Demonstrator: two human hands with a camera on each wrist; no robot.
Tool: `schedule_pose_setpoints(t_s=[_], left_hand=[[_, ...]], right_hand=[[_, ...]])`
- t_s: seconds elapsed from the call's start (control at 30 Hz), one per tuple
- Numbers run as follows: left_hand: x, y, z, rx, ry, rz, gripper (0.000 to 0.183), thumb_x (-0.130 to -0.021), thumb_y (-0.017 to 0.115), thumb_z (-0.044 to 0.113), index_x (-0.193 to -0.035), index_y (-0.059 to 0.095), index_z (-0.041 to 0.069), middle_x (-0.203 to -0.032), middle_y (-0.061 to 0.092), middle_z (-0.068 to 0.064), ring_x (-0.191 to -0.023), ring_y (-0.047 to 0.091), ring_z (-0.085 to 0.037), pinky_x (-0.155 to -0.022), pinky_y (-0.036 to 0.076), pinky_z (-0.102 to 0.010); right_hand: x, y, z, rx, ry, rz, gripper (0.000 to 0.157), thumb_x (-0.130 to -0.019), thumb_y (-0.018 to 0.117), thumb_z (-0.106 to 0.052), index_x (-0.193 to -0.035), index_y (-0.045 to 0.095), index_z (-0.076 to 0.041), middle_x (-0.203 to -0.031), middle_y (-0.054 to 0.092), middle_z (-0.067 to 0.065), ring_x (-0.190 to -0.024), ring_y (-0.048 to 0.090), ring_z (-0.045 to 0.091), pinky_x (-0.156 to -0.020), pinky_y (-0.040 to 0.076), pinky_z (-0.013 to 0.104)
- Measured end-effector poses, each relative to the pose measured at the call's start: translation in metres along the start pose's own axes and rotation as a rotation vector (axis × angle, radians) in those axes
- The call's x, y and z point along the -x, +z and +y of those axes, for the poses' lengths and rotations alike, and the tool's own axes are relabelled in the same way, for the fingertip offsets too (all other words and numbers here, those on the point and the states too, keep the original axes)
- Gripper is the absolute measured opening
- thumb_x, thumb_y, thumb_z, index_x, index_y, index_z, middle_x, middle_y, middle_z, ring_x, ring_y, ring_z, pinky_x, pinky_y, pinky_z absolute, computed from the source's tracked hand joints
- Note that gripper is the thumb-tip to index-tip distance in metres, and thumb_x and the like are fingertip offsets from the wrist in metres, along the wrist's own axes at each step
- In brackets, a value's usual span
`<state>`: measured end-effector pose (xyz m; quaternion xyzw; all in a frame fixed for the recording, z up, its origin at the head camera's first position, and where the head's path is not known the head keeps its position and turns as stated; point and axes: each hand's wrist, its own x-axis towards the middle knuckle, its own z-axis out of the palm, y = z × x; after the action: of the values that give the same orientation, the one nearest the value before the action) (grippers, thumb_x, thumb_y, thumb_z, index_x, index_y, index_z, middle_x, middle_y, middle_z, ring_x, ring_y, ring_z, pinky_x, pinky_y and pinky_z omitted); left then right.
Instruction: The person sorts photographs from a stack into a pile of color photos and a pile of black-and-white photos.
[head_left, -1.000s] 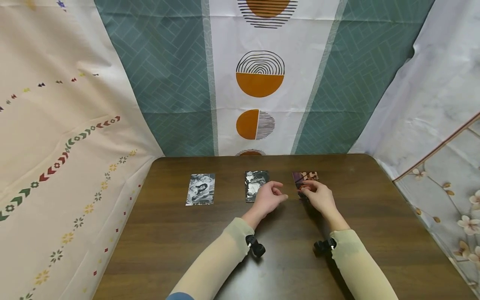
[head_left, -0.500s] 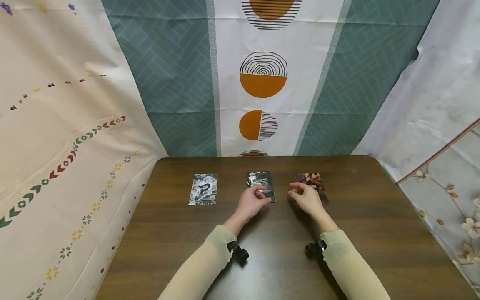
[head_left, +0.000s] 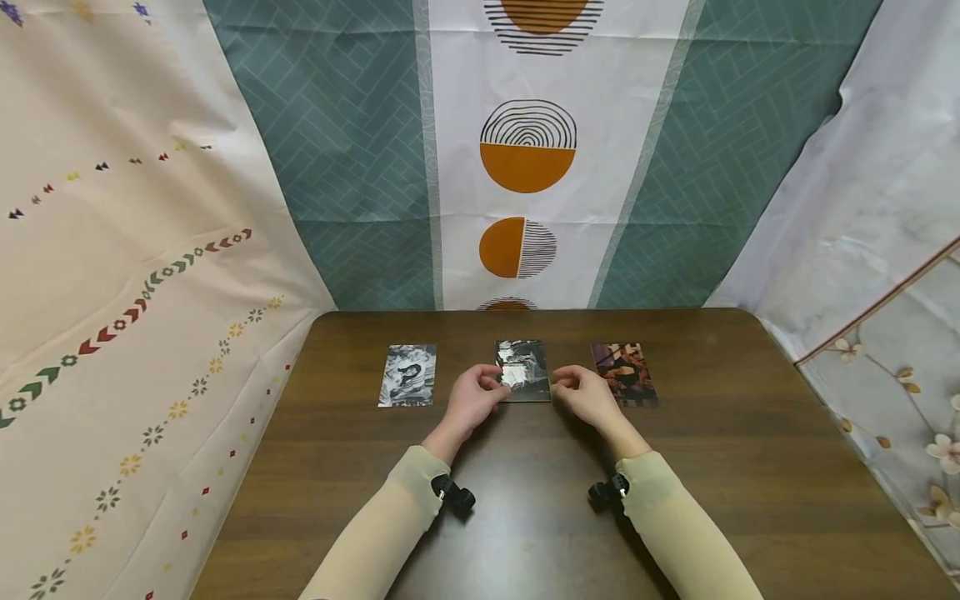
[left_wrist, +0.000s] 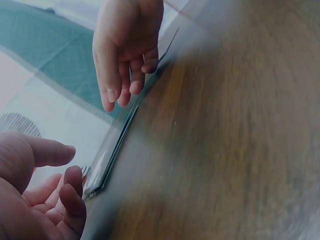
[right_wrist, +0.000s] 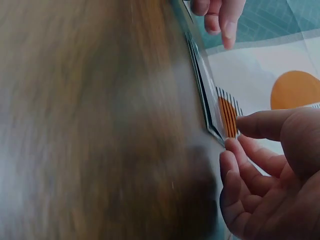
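Note:
A black-and-white photo card (head_left: 531, 373) lies flat in the middle of the row, between my two hands; the wrist views show thin layered edges, like a small stack. My left hand (head_left: 471, 400) is at its left side, with thumb and fingers apart in the left wrist view. At its right side, my right hand (head_left: 588, 398) has thumb and fingertips (right_wrist: 231, 145) by the card's corner; whether they touch it I cannot tell. Another black-and-white photo card (head_left: 407, 377) lies to the left. A coloured photo card (head_left: 626, 373) lies beyond my right hand.
The brown wooden table (head_left: 360, 492) ends at a patterned teal and white cloth (head_left: 352, 167) at the back. A cream embroidered cloth (head_left: 172, 350) hangs at the left, a floral cloth (head_left: 877, 275) at the right. Small black cameras (head_left: 455, 497) sit on both wrists.
Both hands have moved left. My right hand has left the coloured card for the middle card's right side, and my left hand has come to that card's left side.

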<state>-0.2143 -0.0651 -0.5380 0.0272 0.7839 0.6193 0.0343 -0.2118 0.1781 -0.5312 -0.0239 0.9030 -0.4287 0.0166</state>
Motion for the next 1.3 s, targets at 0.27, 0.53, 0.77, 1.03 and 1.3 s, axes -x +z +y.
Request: schedule_pose_setpoints(t_s=[0.27,0.53,0.77,1.03,1.3], left_hand=[[-0.001,-0.005,-0.007,-0.014,-0.073,0.024,0.04,-0.089,0.08,0.004,-0.126,0.068,-0.004,-0.084,0.063,-0.004,-0.054,0.055,-0.013,-0.053,0.049,-0.025],[-0.007,-0.001,-0.009,-0.089,-0.147,0.015,0.042,-0.089,0.082,0.005,-0.128,0.067,-0.002,-0.084,0.063,-0.003,-0.049,0.055,-0.012,-0.044,0.043,-0.024],[-0.011,-0.001,-0.007,-0.111,-0.154,0.013,0.045,-0.088,0.083,0.004,-0.129,0.066,-0.004,-0.083,0.062,-0.005,-0.046,0.054,-0.012,-0.042,0.043,-0.023],[-0.009,-0.002,-0.003,-0.133,-0.151,-0.007,0.043,-0.089,0.083,0.004,-0.128,0.068,-0.003,-0.079,0.061,-0.003,-0.047,0.055,-0.012,-0.044,0.044,-0.023],[-0.008,-0.002,-0.003,-0.127,-0.146,-0.016,0.042,-0.088,0.083,0.004,-0.127,0.068,-0.003,-0.078,0.061,-0.002,-0.047,0.055,-0.012,-0.043,0.042,-0.023]], right_hand=[[-0.002,0.013,-0.004,0.014,0.048,0.008,0.03,-0.098,0.075,-0.022,-0.122,0.073,-0.004,-0.105,0.075,0.007,-0.099,0.069,0.028,-0.092,0.052,0.051],[-0.001,0.014,-0.004,0.038,0.08,0.015,0.032,-0.097,0.076,-0.023,-0.122,0.074,-0.004,-0.102,0.072,0.006,-0.093,0.067,0.027,-0.09,0.052,0.05],[-0.004,0.016,-0.005,0.045,0.074,0.004,0.033,-0.097,0.076,-0.023,-0.122,0.074,-0.003,-0.101,0.072,0.006,-0.091,0.066,0.026,-0.089,0.052,0.048],[-0.004,0.016,-0.007,0.052,0.081,-0.002,0.033,-0.097,0.077,-0.025,-0.123,0.074,-0.003,-0.103,0.072,0.007,-0.093,0.066,0.026,-0.089,0.051,0.048],[-0.001,0.016,-0.007,0.047,0.074,-0.004,0.033,-0.099,0.075,-0.024,-0.123,0.074,-0.002,-0.104,0.072,0.008,-0.094,0.066,0.026,-0.09,0.051,0.049]])
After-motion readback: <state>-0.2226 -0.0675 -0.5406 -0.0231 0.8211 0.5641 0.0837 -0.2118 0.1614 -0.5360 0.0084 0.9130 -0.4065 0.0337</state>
